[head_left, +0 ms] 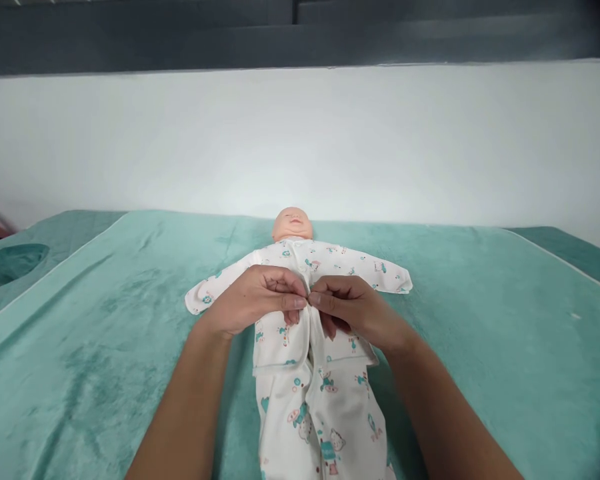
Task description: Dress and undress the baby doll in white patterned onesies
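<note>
A baby doll (292, 224) lies on its back on a teal towel (105, 347), head away from me. It wears a white printed sleepsuit (325, 400) with small teal and pink animal pictures. My left hand (255, 300) pinches the left edge of the sleepsuit's front opening at the doll's chest. My right hand (350, 303) pinches the opposite edge, fingertips meeting the left hand's at the middle. Both hands are closed on the fabric. The doll's sleeves spread out to either side.
The teal towel covers a padded table whose darker green surface (570, 250) shows at the right and left edges. A round opening (10, 263) sits in the table at far left. A white wall (300, 140) rises behind.
</note>
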A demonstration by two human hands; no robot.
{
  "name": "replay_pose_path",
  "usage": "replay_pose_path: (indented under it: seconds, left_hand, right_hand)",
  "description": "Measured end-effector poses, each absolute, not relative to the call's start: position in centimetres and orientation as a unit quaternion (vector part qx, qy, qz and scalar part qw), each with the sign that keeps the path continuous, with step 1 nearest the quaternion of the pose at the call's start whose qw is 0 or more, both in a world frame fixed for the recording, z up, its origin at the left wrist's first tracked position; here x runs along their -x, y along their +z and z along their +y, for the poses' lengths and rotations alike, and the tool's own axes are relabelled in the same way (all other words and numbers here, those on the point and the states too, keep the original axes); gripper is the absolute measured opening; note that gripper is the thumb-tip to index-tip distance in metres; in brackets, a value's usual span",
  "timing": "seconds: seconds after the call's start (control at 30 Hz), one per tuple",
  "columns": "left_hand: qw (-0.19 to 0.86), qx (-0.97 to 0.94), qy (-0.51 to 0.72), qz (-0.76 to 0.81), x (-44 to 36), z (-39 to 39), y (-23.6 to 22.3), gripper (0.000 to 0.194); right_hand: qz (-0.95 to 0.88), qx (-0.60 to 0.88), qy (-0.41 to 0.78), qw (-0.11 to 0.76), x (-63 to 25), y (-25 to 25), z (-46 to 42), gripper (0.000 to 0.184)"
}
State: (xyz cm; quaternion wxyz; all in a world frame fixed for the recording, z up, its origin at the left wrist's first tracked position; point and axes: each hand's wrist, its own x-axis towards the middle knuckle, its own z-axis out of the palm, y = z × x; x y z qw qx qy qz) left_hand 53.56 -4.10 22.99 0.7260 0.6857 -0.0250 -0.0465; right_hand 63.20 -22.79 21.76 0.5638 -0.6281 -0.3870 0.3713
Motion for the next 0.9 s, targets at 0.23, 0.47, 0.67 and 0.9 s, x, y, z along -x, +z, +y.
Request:
replay_pose_path:
  seconds: [0.23,0.47,0.67,0.9]
  left_hand:
    - [0.740,-0.671,-0.041,-0.032,-53.8,-4.1,22.4,0.012]
    - [0.741,-0.670,-0.044,-0.031,-53.8,-4.4,22.6,0.015]
    - [0.741,-0.670,-0.046,-0.026,-54.0,-4.3,22.3,0.018]
    - [0.725,-0.687,-0.047,0.008,-53.9,-4.4,22.4,0.024]
  right_hand:
    - [-0.402,0.622,0.369,0.561,-63.4,21.7,-22.8,0.036]
    - [-0.412,0.608,0.376,0.564,-63.8,21.4,-23.0,0.035]
    - [-0.414,0.594,0.390,0.570,-64.0,21.5,-23.3,0.027]
    - [-0.393,0.686,0.318,0.523,-62.8,21.9,-22.7,0.018]
